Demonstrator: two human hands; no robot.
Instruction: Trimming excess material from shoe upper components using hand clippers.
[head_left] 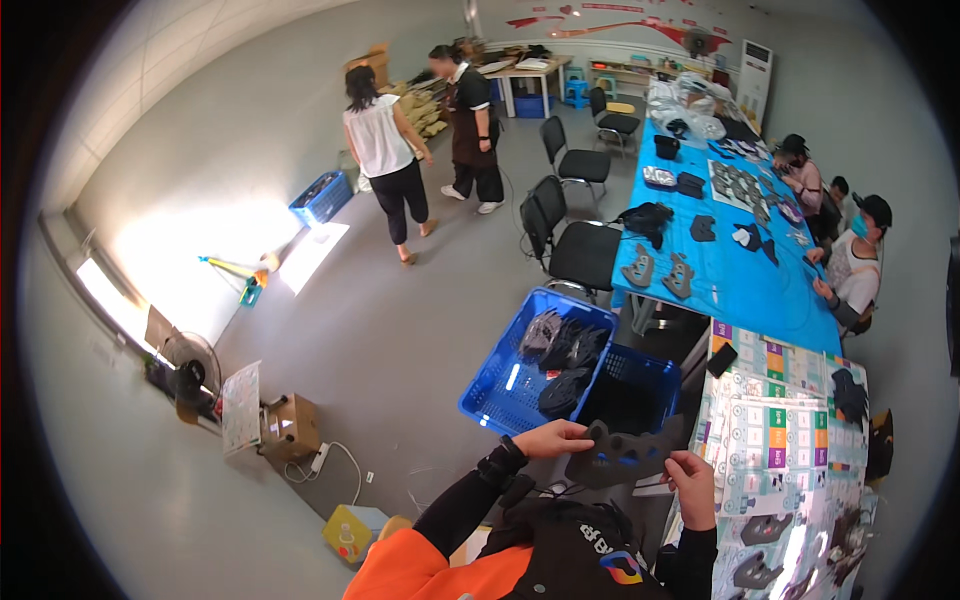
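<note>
Stretched between my two hands is a flat dark grey piece (618, 465) with cut-out holes and a notched upper edge, perhaps felt or foam. My left hand (555, 438) pinches its left end between thumb and fingers. At the other end, my right hand (692, 490) grips the lower right corner. Just beyond the piece stands a blue plastic basket (485, 395) with bundles of dark pieces (566, 345) inside. Similar grey cut-outs (757, 572) lie on the printed-sheet-covered table (745, 480) to my right.
A darker blue crate (660, 372) adjoins the basket. Beyond is a long blue-covered table (730, 285) with grey cut-outs, people seated along its right and black chairs (585, 250) on its left. Two people stand on the far floor. A cardboard box (292, 428) and power strip (320, 457) are at left.
</note>
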